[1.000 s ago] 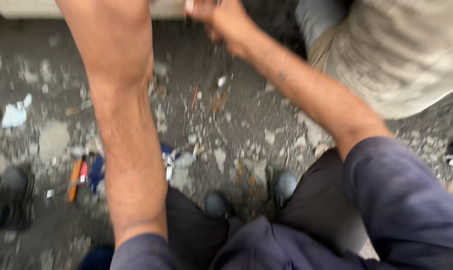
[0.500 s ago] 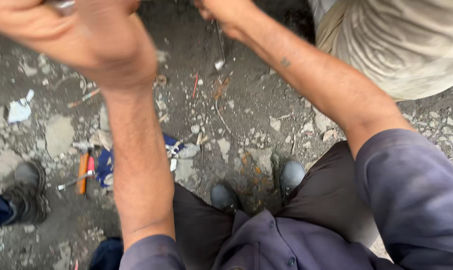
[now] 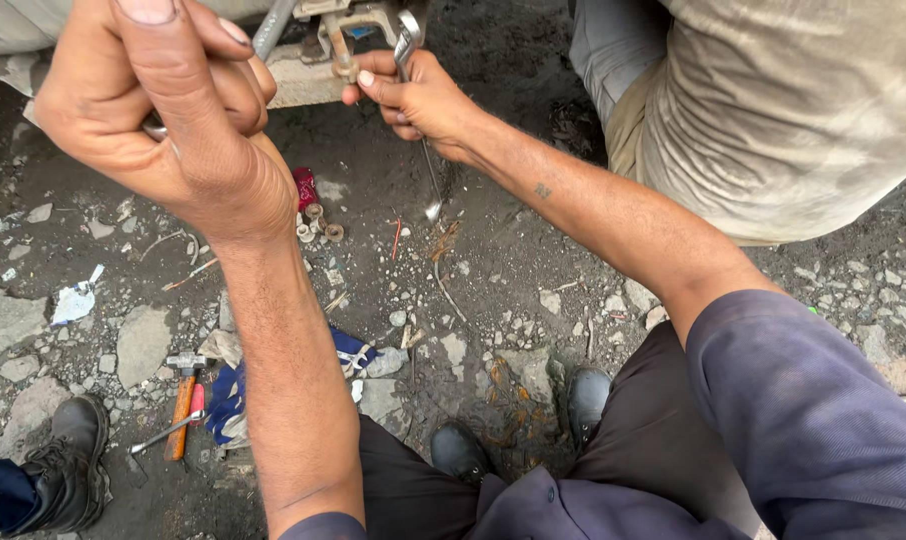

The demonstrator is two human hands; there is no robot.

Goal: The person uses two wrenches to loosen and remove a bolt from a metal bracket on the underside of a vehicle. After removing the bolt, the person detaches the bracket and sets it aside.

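Gripping: the right hand has its fingers wrapped tight around the shaft of a metal wrench, thumb pressed along the top.
Wrench: its upper jaw end sits up at the metal bracket, its lower end hangs down below the fist toward the ground (touching the bracket or not, I cannot tell).
Left hand: left of the bracket and nearer the camera, curled into a closed fist, thumb laid over the bent fingers; a sliver of something metallic shows at its edge, too hidden to name.
Bracket: bolted against a pale concrete ledge, at the top edge of view.
Below the bracket: a small red object and a few metal rings on the gritty ground.
Far below and left of the bracket: a hammer with an orange handle, beside a blue cloth.
Right of the bracket: another person's pale shirt.
Straight below: the person's own black shoes.
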